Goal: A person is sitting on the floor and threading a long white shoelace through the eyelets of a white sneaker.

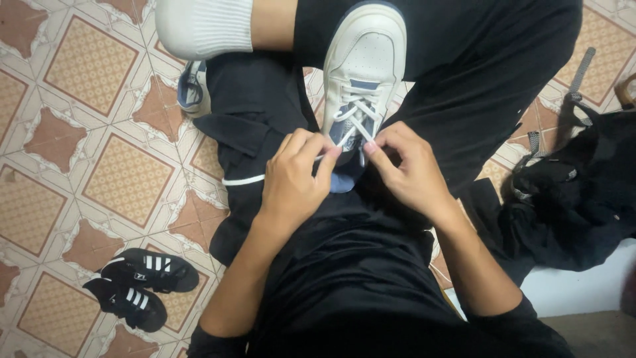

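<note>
The laces of a white leather shoe, propped on the lap at the centre, are being tied. A lace end is pinched by the left hand and by the right hand. A snug, even pull seems needed next. Black sandals lie near left on patterned tiles.

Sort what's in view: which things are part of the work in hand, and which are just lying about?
In hand:
left hand and right hand, each pinching a white lace
white and blue sneaker on the raised foot

Lying about:
pair of black striped sandals on the tiled floor
black bag with grey straps
second sneaker, mostly hidden behind the leg
</note>
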